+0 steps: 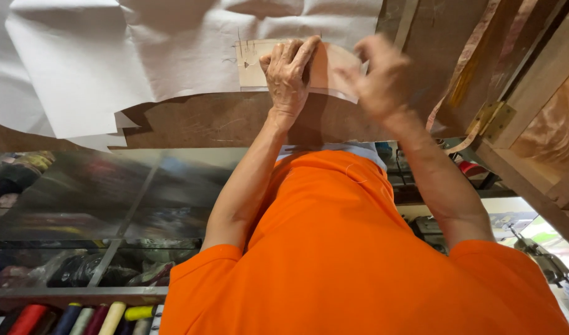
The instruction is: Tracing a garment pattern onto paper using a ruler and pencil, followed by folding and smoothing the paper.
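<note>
Pressing left hand (289, 74) flat, fingers spread, on tan card pattern (325, 68) | right hand (379, 77) blurred (grip unclear) | white cloth (141, 56) beneath.

Tailoring workshop or sewing shop. Evidence: worn brown desk (222, 121) carrying white cloth (141, 56) and a tan card pattern piece (328, 68); row of thread spools (79, 317) in red, blue, yellow and pale colours at the lower edge; glass-fronted shelves (98, 211) packed with bundled fabrics; measuring tape (467, 68) hanging beside a wooden cabinet (545, 118) with a brass hinge (492, 118).
</note>
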